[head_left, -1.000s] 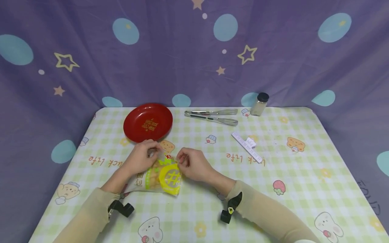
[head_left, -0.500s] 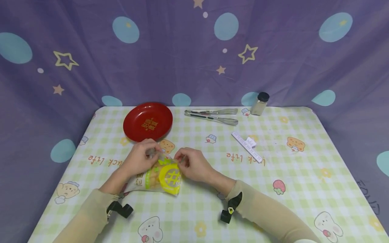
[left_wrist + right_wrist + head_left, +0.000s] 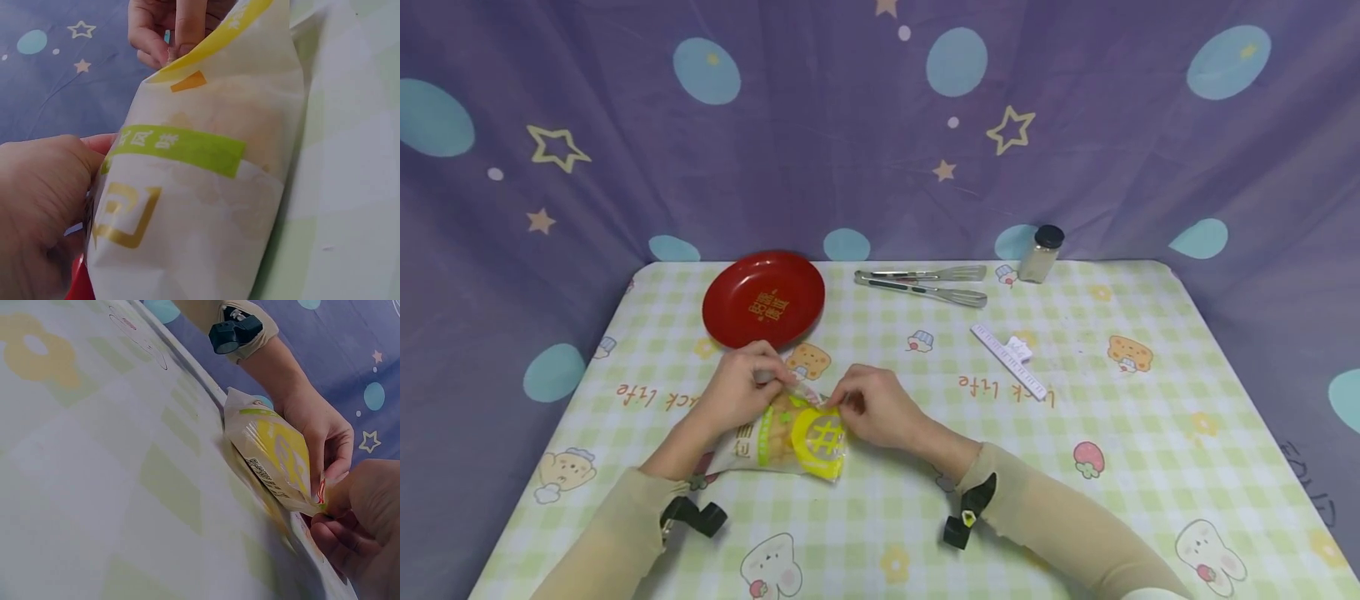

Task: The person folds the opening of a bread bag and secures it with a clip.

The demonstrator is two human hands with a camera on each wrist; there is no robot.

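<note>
A clear plastic food bag (image 3: 786, 433) with yellow and green print lies on the table in the head view, pale pieces showing inside. My left hand (image 3: 741, 387) pinches its upper edge near the left corner. At the right end of that edge, my right hand (image 3: 876, 404) pinches the film between thumb and finger. The edge between them is folded over toward me. In the left wrist view the bag (image 3: 187, 194) fills the middle, beside my left hand (image 3: 40, 206). The right wrist view has my right hand (image 3: 369, 512) at the bag's corner, with some fingertips hidden.
Behind my left hand sits a red plate (image 3: 726, 292). Metal tongs (image 3: 925, 292) lie at the back middle, and a black-lidded jar (image 3: 1041, 257) stands right of them. A white bag clip (image 3: 1009, 360) lies to the right. A purple curtain (image 3: 850, 150) hangs behind the table.
The bag's upper edge has folded down toward me, covering the red letters. My right fingertips have shifted slightly left and down with it. My left hand has stayed nearly in place.
</note>
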